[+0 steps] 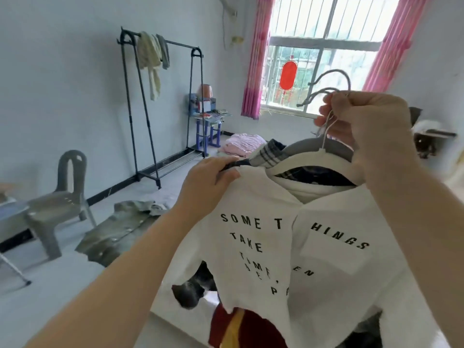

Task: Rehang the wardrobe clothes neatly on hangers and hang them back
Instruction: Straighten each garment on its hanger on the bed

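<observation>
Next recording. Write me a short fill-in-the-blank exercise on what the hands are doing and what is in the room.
1. The right hand grips the hooks of several ____.
2. The left hand holds the shoulder of the ____ shirt printed "SOME THINGS TAKE".
3. A pale garment is draped over the clothes ____.
4. The curtains are ____.
Missing words: hangers; white; rack; pink.

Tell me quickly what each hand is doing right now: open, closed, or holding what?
Left hand: closed, gripping the shoulder of the white shirt.
Right hand: closed, holding the hangers by their hooks.
</observation>
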`<control>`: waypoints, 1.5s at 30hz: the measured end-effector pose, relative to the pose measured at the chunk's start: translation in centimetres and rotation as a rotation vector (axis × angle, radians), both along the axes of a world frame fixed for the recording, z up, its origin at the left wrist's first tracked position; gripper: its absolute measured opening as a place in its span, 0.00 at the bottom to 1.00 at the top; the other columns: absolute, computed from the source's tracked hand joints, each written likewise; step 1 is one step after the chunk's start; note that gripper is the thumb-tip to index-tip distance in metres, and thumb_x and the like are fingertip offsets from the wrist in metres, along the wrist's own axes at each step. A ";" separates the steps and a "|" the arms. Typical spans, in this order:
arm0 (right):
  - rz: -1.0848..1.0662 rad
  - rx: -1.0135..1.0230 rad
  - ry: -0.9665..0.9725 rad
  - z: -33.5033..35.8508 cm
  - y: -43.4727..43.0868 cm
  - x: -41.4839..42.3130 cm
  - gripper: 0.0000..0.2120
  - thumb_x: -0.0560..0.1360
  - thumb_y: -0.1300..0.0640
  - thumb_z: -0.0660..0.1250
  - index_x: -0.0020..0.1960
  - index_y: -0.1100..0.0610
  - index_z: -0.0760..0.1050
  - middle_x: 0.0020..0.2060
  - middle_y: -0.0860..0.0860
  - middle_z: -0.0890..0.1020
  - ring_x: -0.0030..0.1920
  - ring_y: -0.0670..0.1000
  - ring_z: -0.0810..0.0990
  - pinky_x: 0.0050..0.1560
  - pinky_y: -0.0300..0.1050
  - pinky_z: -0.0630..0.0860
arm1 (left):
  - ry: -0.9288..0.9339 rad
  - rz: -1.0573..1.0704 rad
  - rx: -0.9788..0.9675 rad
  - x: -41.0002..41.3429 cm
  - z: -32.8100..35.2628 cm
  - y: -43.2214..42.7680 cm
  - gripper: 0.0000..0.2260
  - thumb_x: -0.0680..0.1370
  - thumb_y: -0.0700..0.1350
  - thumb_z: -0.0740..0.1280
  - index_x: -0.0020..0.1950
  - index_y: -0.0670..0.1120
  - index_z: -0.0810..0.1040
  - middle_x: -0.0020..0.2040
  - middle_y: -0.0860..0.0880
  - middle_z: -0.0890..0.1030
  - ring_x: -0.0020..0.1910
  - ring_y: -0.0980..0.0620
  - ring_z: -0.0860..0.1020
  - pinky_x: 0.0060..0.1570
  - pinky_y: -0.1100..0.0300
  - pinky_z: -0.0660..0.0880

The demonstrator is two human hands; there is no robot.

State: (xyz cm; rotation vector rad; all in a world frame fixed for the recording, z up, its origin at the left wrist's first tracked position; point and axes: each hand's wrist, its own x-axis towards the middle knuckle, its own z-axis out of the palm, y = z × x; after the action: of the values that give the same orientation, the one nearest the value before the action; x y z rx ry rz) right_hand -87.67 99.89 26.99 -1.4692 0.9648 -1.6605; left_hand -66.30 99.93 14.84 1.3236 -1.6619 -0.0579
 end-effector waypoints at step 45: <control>-0.501 0.708 -0.286 -33.0 -37.4 29.4 0.06 0.75 0.63 0.66 0.41 0.58 0.80 0.30 0.48 0.81 0.33 0.46 0.80 0.38 0.40 0.79 | -0.222 -0.335 0.615 29.2 -28.3 -40.4 0.13 0.76 0.48 0.65 0.58 0.45 0.78 0.54 0.48 0.82 0.55 0.48 0.76 0.55 0.56 0.68</control>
State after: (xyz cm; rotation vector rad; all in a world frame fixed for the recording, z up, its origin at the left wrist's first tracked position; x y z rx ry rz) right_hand -58.29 62.51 -5.97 -0.5289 1.6207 -1.5449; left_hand -37.14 59.58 -13.46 1.5123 -2.1443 -0.6899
